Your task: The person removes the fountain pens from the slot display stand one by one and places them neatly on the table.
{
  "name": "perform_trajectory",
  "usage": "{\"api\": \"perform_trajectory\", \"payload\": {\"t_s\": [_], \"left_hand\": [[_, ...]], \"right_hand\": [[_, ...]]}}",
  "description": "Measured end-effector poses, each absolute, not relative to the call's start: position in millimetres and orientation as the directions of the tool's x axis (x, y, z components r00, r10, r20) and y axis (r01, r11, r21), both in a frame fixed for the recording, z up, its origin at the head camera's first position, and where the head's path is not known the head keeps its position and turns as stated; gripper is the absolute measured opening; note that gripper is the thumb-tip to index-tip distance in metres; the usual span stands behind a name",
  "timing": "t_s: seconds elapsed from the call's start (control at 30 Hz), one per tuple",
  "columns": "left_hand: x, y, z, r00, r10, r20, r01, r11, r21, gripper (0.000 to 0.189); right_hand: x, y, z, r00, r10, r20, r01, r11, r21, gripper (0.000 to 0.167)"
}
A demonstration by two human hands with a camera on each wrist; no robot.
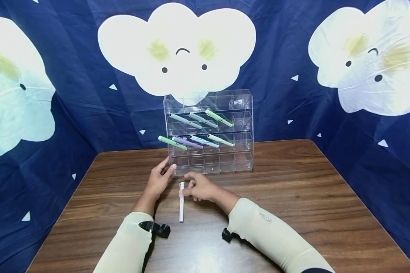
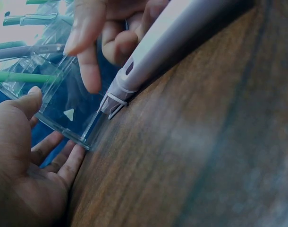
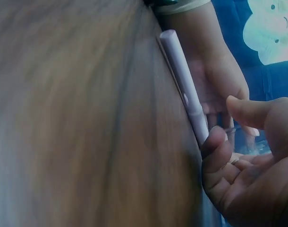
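A pale lilac pen (image 1: pixel 181 212) lies on the table, its clip end towards the clear plastic rack (image 1: pixel 243 161). My right hand (image 1: pixel 203 187) is over that clip end, index finger and thumb apart, the other fingers bent. One fingertip overlaps the pen in the head view; whether it touches is unclear. At the rack's lower left corner is my left hand (image 1: pixel 158 182), thumb at the front edge. In the left wrist view its fingers (image 2: pixel 71 165) lie fairly straight along the rack's side and bottom edge.
Several pastel pens slant out of the rack's two middle tiers, among them a green pen (image 1: pixel 171 142) and a purple pen (image 1: pixel 188 142). Behind the wooden table (image 1: pixel 294 212) hangs a blue curtain (image 1: pixel 276 76) with white clouds.
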State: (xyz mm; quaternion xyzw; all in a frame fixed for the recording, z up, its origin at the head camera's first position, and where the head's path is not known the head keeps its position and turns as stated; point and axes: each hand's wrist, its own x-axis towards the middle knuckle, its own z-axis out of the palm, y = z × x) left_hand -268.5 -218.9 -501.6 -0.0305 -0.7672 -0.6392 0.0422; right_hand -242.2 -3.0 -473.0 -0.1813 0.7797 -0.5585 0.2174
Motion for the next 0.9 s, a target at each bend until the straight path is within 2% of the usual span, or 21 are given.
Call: {"api": "perform_trajectory", "payload": {"t_s": [0.5,0.7,0.9], "left_hand": [[-270,-217,-502,-0.995,-0.021,0.097,0.091,0.175,0.980,0.060],[-268,-217,-501,-0.995,-0.025,0.095,0.089,0.173,0.981,0.060],[-268,-215,-500,-0.995,-0.031,0.099,0.092,0.174,0.980,0.059]], "right_hand": [[-262,43,-427,-0.856,-0.515,0.042,-0.270,0.378,-0.886,0.054],[-265,59,-412,-0.875,-0.469,0.121,-0.323,0.378,-0.868,0.046],[-272,73,-404,-0.889,-0.370,0.270,-0.418,0.414,-0.809,0.033]]}}
